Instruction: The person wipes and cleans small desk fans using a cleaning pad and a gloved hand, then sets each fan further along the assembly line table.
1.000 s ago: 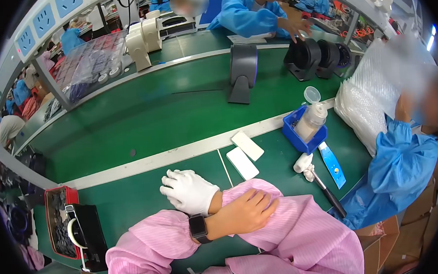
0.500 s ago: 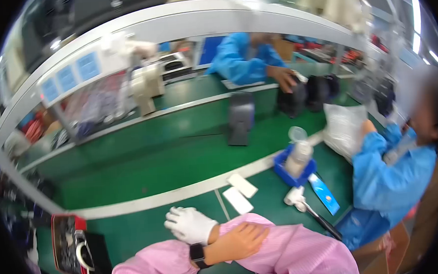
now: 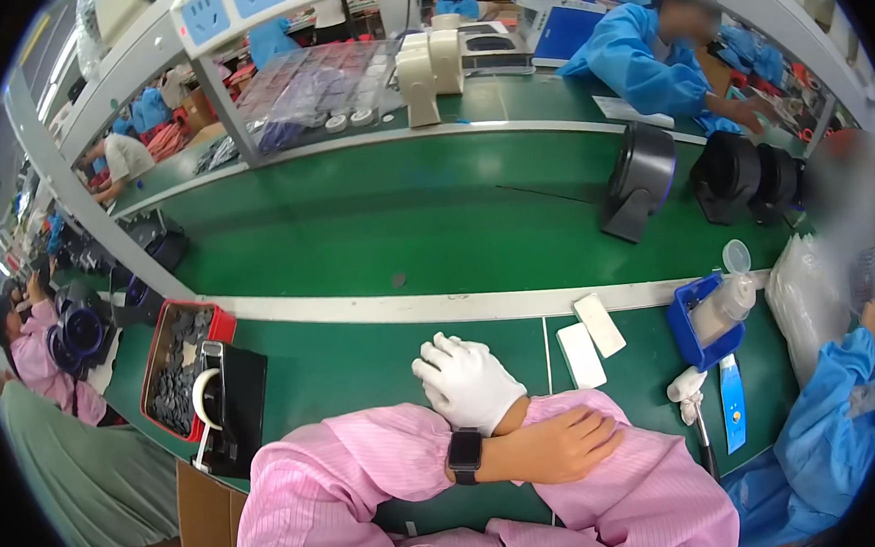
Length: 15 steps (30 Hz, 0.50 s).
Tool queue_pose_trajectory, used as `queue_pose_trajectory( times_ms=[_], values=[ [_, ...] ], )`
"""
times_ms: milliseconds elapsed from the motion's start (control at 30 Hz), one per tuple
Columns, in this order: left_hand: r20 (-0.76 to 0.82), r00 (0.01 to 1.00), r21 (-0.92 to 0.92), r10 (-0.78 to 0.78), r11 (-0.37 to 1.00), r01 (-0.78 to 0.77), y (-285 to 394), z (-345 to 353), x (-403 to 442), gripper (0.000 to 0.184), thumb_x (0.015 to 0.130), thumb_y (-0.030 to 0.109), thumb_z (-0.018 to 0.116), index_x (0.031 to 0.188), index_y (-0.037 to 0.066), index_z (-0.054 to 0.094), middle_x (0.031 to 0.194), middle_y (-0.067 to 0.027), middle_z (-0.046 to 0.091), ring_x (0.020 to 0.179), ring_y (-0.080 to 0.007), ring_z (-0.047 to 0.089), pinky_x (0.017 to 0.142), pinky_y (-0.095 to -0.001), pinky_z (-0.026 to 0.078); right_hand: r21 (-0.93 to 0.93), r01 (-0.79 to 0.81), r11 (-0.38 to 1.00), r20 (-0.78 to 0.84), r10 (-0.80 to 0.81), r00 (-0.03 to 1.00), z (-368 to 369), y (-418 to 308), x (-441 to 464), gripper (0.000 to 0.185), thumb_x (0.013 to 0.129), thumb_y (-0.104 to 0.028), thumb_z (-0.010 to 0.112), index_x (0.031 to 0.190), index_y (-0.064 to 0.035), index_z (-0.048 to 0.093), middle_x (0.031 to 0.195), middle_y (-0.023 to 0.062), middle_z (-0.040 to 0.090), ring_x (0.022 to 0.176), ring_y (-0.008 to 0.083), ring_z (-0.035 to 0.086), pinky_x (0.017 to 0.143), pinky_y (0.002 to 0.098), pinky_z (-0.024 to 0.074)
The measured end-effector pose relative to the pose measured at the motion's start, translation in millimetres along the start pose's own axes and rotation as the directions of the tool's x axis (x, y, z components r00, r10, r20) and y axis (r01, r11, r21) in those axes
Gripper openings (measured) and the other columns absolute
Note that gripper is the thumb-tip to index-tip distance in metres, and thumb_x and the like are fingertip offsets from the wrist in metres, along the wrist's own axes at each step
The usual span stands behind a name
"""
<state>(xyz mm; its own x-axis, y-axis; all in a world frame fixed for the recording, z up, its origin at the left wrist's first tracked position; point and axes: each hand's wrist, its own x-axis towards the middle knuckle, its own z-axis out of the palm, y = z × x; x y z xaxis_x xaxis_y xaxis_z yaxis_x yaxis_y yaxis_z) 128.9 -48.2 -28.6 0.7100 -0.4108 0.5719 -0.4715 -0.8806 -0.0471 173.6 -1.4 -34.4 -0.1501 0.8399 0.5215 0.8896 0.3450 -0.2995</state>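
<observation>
My arms are crossed in pink striped sleeves over the bench. My left hand (image 3: 560,446), bare and with a black smartwatch (image 3: 465,456) at the wrist, lies flat on my right sleeve (image 3: 630,472). Beyond it my right hand (image 3: 467,382), in a white glove, is stretched out over the green bench top with nothing in it. To its right, two white blocks (image 3: 581,356) lie side by side. A roller-like tool with a white head (image 3: 687,387) and a blue packet (image 3: 733,406) are farther right.
A red bin (image 3: 228,326) of small dark pieces and a black tape dispenser (image 3: 245,396) stand left. At right is a blue tray (image 3: 676,329) with a clear bottle (image 3: 725,306). Black fan-like units (image 3: 642,176) stand on the green belt (image 3: 375,237). Co-workers in blue sit right and opposite.
The view has swung left, so bench items appear farther right and a pink-clad co-worker shows at left. My crossed arms keep the same pose.
</observation>
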Motion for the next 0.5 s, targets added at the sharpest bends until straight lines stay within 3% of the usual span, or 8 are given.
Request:
queue_pose_trajectory(
  times_ms=[167,300,400,500],
  values=[
    [0.009,0.999,0.023,0.041,0.999,-0.041,-3.6,-1.7,0.5,0.045,0.085,0.024,0.058,0.120,-0.004,0.059,0.116,-0.0164,0.063,0.102,-0.0269,0.061,0.092,-0.0372,0.048,0.032,-0.047,0.998,0.076,0.044,0.996,-9.3,-4.5,3.4,0.017,0.080,-0.014,0.062,0.096,-0.0061,0.061,0.099,0.0125,0.061,0.098,0.0329,0.064,0.078,0.0426,0.0542],
    [0.017,0.999,0.040,0.044,0.998,-0.045,-0.3,0.9,-0.5,0.046,0.085,0.025,0.060,0.121,-0.004,0.059,0.114,-0.0154,0.063,0.101,-0.0261,0.061,0.090,-0.0364,0.048,-0.013,0.040,0.999,-0.076,-0.041,0.996,-2.3,-0.3,2.1,0.014,0.078,-0.014,0.062,0.090,-0.0059,0.060,0.090,0.0120,0.058,0.087,0.0314,0.062,0.074,0.0416,0.0539],
    [0.043,0.997,-0.043,0.063,0.997,-0.061,-2.7,-0.9,-1.2,0.048,0.085,0.026,0.060,0.121,-0.004,0.059,0.113,-0.0151,0.063,0.100,-0.0250,0.062,0.088,-0.0357,0.049,-0.053,0.014,0.999,0.091,-0.009,0.996,-10.1,-3.9,3.3,0.015,0.077,-0.014,0.062,0.090,-0.0054,0.061,0.090,0.0122,0.058,0.090,0.0317,0.062,0.075,0.0413,0.0543],
    [0.045,0.994,-0.021,0.096,0.995,-0.095,-7.9,-10.5,4.1,0.051,0.083,0.027,0.063,0.124,-0.003,0.059,0.114,-0.0161,0.064,0.098,-0.0259,0.063,0.086,-0.0366,0.051,-0.030,0.031,0.999,0.012,-0.030,0.999,3.2,1.5,-0.3,0.017,0.075,-0.015,0.062,0.088,-0.0041,0.061,0.091,0.0126,0.058,0.095,0.0319,0.059,0.073,0.0429,0.0523]
  ],
)
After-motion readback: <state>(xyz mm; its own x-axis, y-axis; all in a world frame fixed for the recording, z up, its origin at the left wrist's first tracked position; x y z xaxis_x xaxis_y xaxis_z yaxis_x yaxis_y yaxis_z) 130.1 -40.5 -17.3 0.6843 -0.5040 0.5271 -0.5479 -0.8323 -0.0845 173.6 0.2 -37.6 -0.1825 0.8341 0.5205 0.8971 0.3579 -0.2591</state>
